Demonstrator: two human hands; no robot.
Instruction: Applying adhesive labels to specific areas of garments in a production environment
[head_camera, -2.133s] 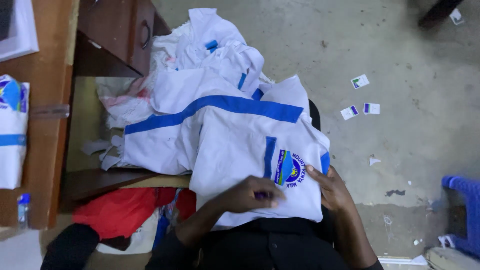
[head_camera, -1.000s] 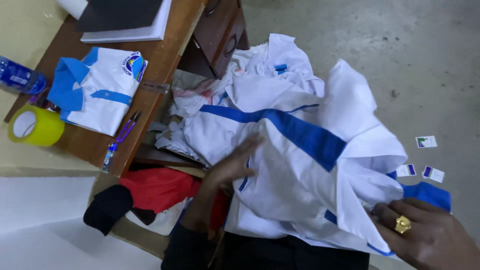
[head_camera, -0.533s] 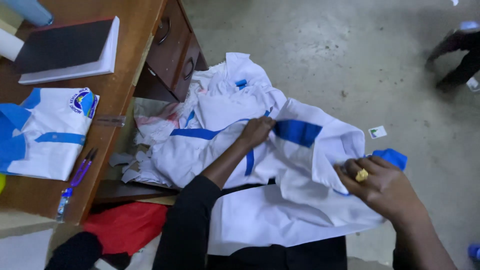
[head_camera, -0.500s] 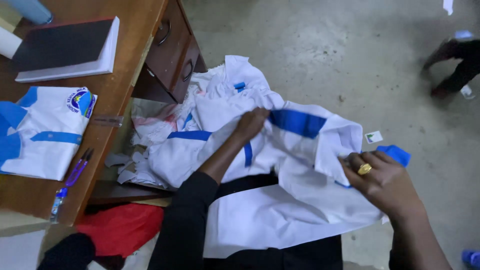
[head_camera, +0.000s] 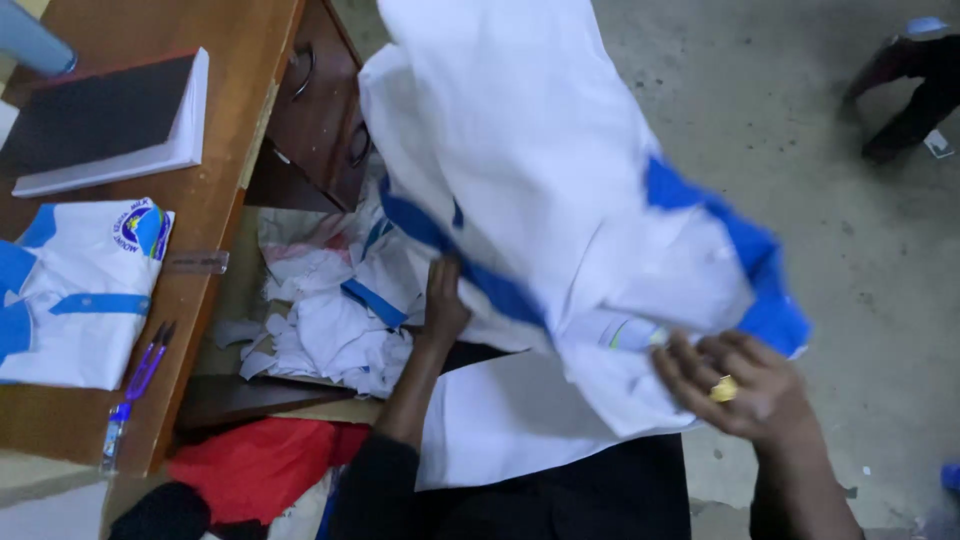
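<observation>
The right hand (head_camera: 745, 395), fingers closed on its hem, lifts the white cotton shirt with blue stripes (head_camera: 560, 190) toward twelve o'clock; the left hand (head_camera: 442, 305) grips beneath. Folding seemingly underway; smoothing looks due.

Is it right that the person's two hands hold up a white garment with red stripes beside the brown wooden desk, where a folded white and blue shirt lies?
Not quite: the head view shows blue stripes, not red, on the white garment. The right hand and left hand do hold it up beside the brown wooden desk, where the folded white and blue shirt lies.
</observation>
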